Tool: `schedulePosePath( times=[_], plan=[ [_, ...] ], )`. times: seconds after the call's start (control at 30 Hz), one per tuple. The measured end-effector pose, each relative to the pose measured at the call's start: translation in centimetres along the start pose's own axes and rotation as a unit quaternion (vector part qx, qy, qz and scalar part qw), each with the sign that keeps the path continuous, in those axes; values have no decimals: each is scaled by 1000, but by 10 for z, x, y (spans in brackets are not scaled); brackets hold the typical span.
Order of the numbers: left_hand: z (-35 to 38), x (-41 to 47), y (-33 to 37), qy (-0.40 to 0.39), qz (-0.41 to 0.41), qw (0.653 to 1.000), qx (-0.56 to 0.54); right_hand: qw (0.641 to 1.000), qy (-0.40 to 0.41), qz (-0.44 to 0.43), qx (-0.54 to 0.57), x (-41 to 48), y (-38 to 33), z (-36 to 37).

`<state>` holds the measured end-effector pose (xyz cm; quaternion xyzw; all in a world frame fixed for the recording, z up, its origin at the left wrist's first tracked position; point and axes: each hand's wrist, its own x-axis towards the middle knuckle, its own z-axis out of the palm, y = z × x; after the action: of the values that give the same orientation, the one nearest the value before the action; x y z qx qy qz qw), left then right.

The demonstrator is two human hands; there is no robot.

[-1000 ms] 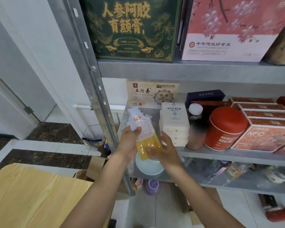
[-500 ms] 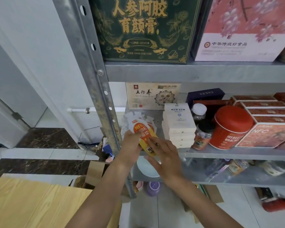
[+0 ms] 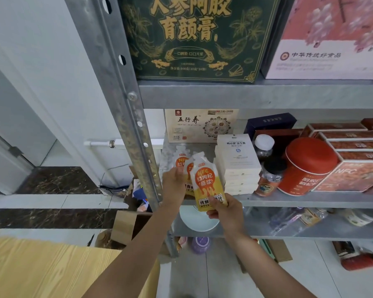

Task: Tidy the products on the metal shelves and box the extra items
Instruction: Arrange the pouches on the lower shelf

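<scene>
pouch [image 3: 205, 181] above right grip [image 3: 226, 214], bottom edge pinched

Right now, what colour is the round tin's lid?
The lid is red, seen in the head view.

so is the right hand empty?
No, the right hand pinches the bottom of the front orange pouch, while the left hand grips the rear pouches.
</scene>
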<state>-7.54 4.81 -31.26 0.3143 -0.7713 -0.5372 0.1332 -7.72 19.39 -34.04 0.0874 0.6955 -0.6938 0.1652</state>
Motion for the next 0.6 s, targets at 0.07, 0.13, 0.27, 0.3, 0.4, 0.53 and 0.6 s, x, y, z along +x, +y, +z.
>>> schedulePosePath(
  times=[0.07, 0.13, 0.27, 0.3, 0.4, 0.53, 0.6],
  plan=[
    [8, 12, -8, 14, -23, 996, 84, 1000, 22, 8, 6, 3, 5, -3],
    [16, 20, -13, -4, -75, 991, 113, 999, 38, 8, 1, 4, 9, -2],
    [29, 30, -18, 7, -106, 968, 226, 998, 64, -7, -13, 4, 13, 4],
    [31, 33, -17, 13, -106, 961, 254, 998, 67, -10, -16, 5, 13, 5],
    [30, 42, -10, 14, -148, 960, 237, 997, 68, -14, -15, 5, 14, 4],
    [23, 47, -5, 8, -188, 973, 134, 998, 59, -15, -10, 5, 15, 3],
    [24, 41, -5, 15, -159, 982, 105, 998, 58, -15, -8, 6, 15, 3]
  ],
)
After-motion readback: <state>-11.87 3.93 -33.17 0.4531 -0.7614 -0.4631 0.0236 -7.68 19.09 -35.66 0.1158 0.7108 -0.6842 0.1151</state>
